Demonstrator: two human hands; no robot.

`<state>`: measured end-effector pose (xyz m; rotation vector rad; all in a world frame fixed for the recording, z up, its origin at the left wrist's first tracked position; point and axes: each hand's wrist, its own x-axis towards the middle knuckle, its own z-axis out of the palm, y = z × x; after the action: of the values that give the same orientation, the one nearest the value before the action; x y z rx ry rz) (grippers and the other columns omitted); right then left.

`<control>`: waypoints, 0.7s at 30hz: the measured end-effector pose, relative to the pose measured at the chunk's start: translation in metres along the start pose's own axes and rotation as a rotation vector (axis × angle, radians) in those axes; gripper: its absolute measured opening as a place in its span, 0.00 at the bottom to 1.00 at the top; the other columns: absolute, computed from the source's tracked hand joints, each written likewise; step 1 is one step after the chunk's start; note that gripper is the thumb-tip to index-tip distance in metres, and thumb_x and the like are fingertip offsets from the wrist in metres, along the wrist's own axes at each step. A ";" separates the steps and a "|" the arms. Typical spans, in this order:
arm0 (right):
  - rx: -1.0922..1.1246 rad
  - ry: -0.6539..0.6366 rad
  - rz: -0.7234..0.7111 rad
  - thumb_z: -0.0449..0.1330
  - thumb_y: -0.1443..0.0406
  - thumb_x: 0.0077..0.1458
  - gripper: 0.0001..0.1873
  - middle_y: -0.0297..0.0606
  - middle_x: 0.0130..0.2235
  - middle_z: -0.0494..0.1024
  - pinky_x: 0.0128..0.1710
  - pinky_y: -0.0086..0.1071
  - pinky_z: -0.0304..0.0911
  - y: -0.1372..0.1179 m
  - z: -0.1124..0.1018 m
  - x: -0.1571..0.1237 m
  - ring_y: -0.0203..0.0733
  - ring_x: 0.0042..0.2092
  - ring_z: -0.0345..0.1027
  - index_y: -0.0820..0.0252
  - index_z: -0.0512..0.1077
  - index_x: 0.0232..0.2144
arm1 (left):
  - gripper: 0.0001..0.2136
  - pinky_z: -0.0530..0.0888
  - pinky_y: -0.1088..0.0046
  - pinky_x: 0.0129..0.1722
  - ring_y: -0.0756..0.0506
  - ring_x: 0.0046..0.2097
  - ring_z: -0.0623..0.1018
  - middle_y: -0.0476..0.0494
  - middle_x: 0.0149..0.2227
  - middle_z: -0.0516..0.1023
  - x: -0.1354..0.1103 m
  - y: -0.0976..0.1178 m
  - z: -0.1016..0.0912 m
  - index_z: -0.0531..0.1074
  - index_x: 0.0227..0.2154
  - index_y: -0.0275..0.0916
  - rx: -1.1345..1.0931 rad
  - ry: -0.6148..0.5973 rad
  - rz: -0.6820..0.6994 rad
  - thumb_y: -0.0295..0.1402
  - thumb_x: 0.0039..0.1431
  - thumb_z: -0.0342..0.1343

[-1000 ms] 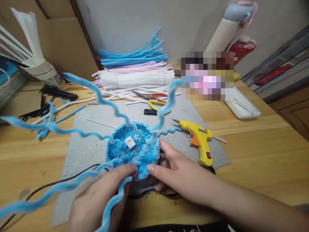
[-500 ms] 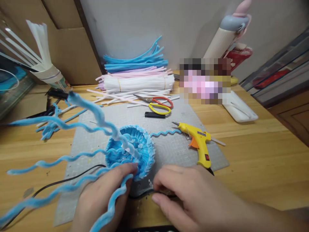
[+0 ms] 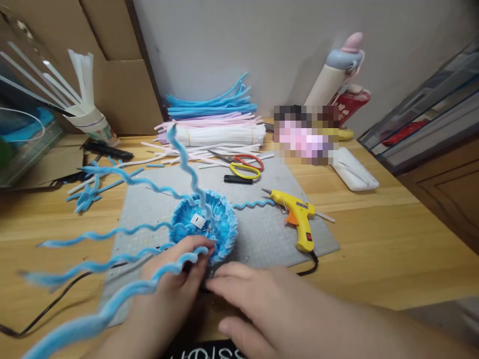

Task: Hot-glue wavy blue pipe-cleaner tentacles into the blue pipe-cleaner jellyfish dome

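Observation:
A cup-shaped blue pipe-cleaner piece [image 3: 228, 227] lies with its hollow side up, and wavy blue stems [image 3: 101, 232] stick out from it. A small white tag [image 3: 198, 221] shows inside the hollow. My left hand [image 3: 175, 274] is closed at the near rim, thumb and forefinger pinching it where one wavy stem [image 3: 145, 286] begins; the exact grip is partly hidden. Just right of that, my right hand [image 3: 258, 294] holds nothing visible. Its fingers reach toward the near side of the piece, with the thumb held apart below them.
On the grey cutting mat [image 3: 262, 234] lie a yellow glue gun [image 3: 302, 217], scissors [image 3: 245, 167] and a black bar [image 3: 238, 179]. Behind are pipe-cleaner bundles [image 3: 220, 134]. A cup of white sticks [image 3: 88, 122] stands left. A black cord [image 3: 52, 304] crosses the table.
The view has shifted, and the wavy stems have swung. The white tag now shows inside the hollow. My right hand has come closer to the left hand and the piece's near side.

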<state>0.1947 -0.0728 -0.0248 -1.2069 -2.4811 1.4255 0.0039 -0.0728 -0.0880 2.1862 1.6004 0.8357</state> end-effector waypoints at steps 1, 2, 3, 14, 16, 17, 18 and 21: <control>-0.023 -0.011 -0.026 0.58 0.65 0.60 0.14 0.41 0.49 0.78 0.42 0.33 0.69 0.001 0.006 0.003 0.43 0.45 0.75 0.58 0.74 0.48 | 0.06 0.77 0.81 0.31 0.52 0.31 0.82 0.59 0.31 0.83 0.000 0.000 0.001 0.75 0.34 0.48 -0.007 0.008 0.003 0.33 0.62 0.52; -0.054 -0.024 -0.055 0.58 0.64 0.59 0.15 0.41 0.48 0.78 0.40 0.32 0.69 0.002 0.011 0.005 0.43 0.43 0.75 0.58 0.73 0.49 | 0.06 0.77 0.81 0.32 0.52 0.32 0.82 0.59 0.32 0.83 -0.001 -0.001 0.001 0.74 0.34 0.48 -0.010 0.014 0.006 0.34 0.62 0.53; -0.098 -0.029 -0.082 0.58 0.62 0.59 0.16 0.41 0.48 0.78 0.37 0.32 0.69 0.002 0.016 0.006 0.44 0.42 0.75 0.59 0.73 0.49 | 0.05 0.77 0.81 0.32 0.52 0.32 0.82 0.59 0.32 0.83 -0.001 -0.001 0.002 0.74 0.35 0.48 -0.013 0.016 0.008 0.34 0.62 0.53; -0.301 0.568 0.596 0.46 0.45 0.61 0.29 0.36 0.20 0.71 0.23 0.32 0.53 0.085 -0.020 -0.060 0.42 0.23 0.65 0.55 0.66 0.19 | 0.07 0.77 0.80 0.33 0.50 0.35 0.83 0.58 0.35 0.84 -0.006 -0.002 0.003 0.74 0.37 0.49 -0.024 -0.028 0.011 0.32 0.63 0.51; -0.306 0.517 0.816 0.47 0.42 0.59 0.28 0.37 0.21 0.73 0.23 0.34 0.53 0.115 -0.026 -0.061 0.45 0.24 0.67 0.54 0.68 0.21 | 0.08 0.78 0.80 0.37 0.50 0.37 0.83 0.57 0.38 0.84 -0.009 -0.003 0.003 0.72 0.40 0.49 -0.028 -0.036 0.057 0.30 0.62 0.51; -0.285 0.495 0.856 0.48 0.41 0.58 0.28 0.38 0.22 0.74 0.24 0.34 0.54 0.126 -0.026 -0.060 0.46 0.25 0.68 0.54 0.68 0.21 | 0.10 0.78 0.80 0.38 0.50 0.38 0.83 0.57 0.39 0.83 -0.010 -0.004 0.002 0.71 0.42 0.50 -0.021 -0.041 0.079 0.29 0.62 0.51; -0.260 0.492 0.881 0.48 0.41 0.57 0.28 0.39 0.23 0.75 0.24 0.34 0.54 0.134 -0.026 -0.057 0.47 0.26 0.69 0.54 0.68 0.21 | 0.12 0.78 0.79 0.39 0.50 0.39 0.83 0.57 0.40 0.83 -0.012 -0.005 0.002 0.71 0.44 0.50 -0.008 -0.048 0.091 0.28 0.61 0.51; -0.214 0.543 0.891 0.50 0.38 0.54 0.29 0.38 0.23 0.75 0.22 0.33 0.54 0.142 -0.020 -0.047 0.47 0.26 0.70 0.54 0.66 0.22 | 0.15 0.78 0.76 0.40 0.49 0.41 0.83 0.56 0.43 0.83 -0.018 -0.008 0.002 0.69 0.47 0.51 0.037 -0.071 0.078 0.26 0.61 0.49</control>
<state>0.3207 -0.0491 -0.1040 -2.5155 -1.7900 0.6996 -0.0043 -0.0873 -0.0989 2.2905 1.5174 0.7468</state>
